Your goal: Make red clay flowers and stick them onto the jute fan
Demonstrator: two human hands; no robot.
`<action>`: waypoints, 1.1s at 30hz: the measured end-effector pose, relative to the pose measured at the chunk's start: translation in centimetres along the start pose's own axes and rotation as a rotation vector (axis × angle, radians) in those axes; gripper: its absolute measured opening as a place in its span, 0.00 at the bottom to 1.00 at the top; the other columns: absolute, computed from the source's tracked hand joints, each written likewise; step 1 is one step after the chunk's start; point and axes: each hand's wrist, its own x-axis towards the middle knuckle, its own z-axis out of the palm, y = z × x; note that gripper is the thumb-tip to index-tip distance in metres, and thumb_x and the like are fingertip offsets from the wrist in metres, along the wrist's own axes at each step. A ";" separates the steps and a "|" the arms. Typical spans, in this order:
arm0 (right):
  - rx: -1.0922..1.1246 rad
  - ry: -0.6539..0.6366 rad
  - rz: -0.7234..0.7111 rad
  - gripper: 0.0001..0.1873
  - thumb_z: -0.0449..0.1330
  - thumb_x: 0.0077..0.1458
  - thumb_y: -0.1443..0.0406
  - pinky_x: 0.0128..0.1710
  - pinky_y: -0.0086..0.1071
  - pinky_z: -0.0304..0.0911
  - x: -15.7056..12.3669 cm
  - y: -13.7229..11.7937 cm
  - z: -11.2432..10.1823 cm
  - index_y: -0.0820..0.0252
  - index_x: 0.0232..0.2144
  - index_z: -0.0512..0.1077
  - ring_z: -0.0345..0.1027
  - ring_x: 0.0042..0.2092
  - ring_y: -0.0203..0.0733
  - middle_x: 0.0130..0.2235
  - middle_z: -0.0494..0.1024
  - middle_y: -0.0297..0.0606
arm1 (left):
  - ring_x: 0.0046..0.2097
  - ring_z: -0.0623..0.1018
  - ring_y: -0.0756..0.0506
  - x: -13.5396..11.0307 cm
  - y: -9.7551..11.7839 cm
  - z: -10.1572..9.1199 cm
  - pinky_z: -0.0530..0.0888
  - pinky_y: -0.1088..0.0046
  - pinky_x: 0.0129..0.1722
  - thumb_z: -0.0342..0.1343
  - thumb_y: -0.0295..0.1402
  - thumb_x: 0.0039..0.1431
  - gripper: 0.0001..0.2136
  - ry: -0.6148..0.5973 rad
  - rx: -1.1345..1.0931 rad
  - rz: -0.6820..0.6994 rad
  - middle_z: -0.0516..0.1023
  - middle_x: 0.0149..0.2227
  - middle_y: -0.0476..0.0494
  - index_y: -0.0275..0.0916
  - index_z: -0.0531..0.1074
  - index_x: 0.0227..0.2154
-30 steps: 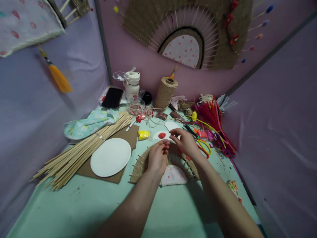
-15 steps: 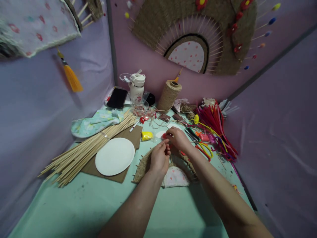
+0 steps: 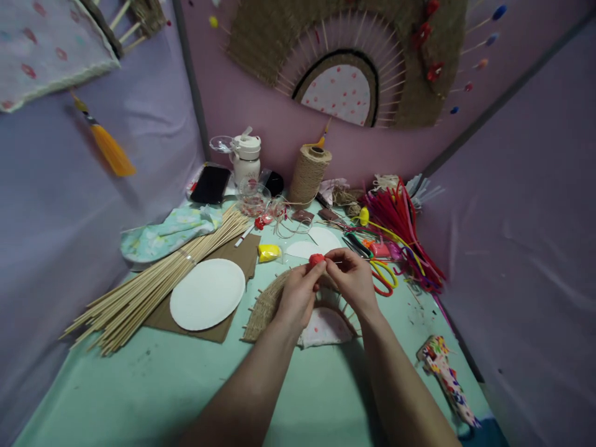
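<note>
Between my fingertips is a small red flower-like piece (image 3: pixel 317 259). My left hand (image 3: pixel 298 295) pinches it from the left and below. My right hand (image 3: pixel 352 278) meets it from the right, its fingers closed at the piece's edge; a thin pale pin-like sliver shows by those fingers, too small to name surely. Under both hands lies a woven twine fan (image 3: pixel 264 305) with short stick ends along its rim. Its half-round white cloth centre (image 3: pixel 325 327) has pink spots. My hands and forearms hide part of the fan.
At left lie bamboo sticks (image 3: pixel 139 288), a white oval plate (image 3: pixel 207 294) and cardboard (image 3: pixel 205 333). Behind stand a twine spool (image 3: pixel 310 177) and a white bottle (image 3: pixel 246 162). Scissors (image 3: pixel 384 277) and red pipe cleaners (image 3: pixel 395 214) are at right, a patterned glue gun (image 3: pixel 444 372) nearer.
My right hand has turned and drawn slightly nearer, showing the red piece between both hands. The view has shifted, bringing the patterned glue gun into sight at right.
</note>
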 end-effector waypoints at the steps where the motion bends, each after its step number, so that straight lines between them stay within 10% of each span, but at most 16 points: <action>1: -0.003 0.004 -0.001 0.06 0.61 0.49 0.62 0.31 0.30 0.64 -0.3 0.1 0.0 0.59 0.28 0.73 0.68 0.29 0.37 0.28 0.76 0.33 | 0.28 0.67 0.54 -0.1 0.1 0.2 0.61 0.77 0.29 0.70 0.38 0.42 0.14 -0.006 0.012 0.008 0.74 0.27 0.48 0.33 0.77 0.28; 6: 0.103 0.061 0.084 0.05 0.63 0.44 0.64 0.29 0.29 0.61 -0.9 0.3 -0.1 0.58 0.26 0.71 0.63 0.28 0.35 0.25 0.72 0.30 | 0.28 0.67 0.54 -0.2 0.1 0.7 0.62 0.78 0.30 0.70 0.32 0.39 0.12 0.056 0.016 0.020 0.73 0.25 0.51 0.33 0.76 0.26; 14: 1.070 -0.019 0.519 0.12 0.66 0.36 0.69 0.23 0.22 0.56 -0.3 0.9 -1.1 0.57 0.26 0.68 0.58 0.24 0.28 0.24 0.67 0.25 | 0.25 0.65 0.57 1.1 0.2 0.2 0.60 0.83 0.24 0.66 0.28 0.48 0.07 0.164 -0.075 -0.087 0.70 0.24 0.52 0.33 0.73 0.27; 23: 1.128 0.055 0.409 0.05 0.66 0.38 0.68 0.24 0.23 0.55 -1.0 0.6 -3.0 0.61 0.23 0.75 0.58 0.26 0.29 0.25 0.70 0.30 | 0.21 0.62 0.55 6.7 2.6 1.9 0.58 0.82 0.17 0.48 0.34 0.64 0.12 0.182 -0.177 -0.495 0.63 0.23 0.49 0.31 0.69 0.31; 33: 1.148 0.041 0.431 0.12 0.73 0.36 0.63 0.25 0.23 0.57 -1.0 0.5 -3.2 0.61 0.25 0.76 0.60 0.26 0.28 0.24 0.70 0.29 | 0.19 0.62 0.52 7.0 2.0 1.6 0.59 0.79 0.15 0.31 0.44 0.68 0.25 0.208 -0.252 -0.529 0.64 0.23 0.48 0.31 0.68 0.38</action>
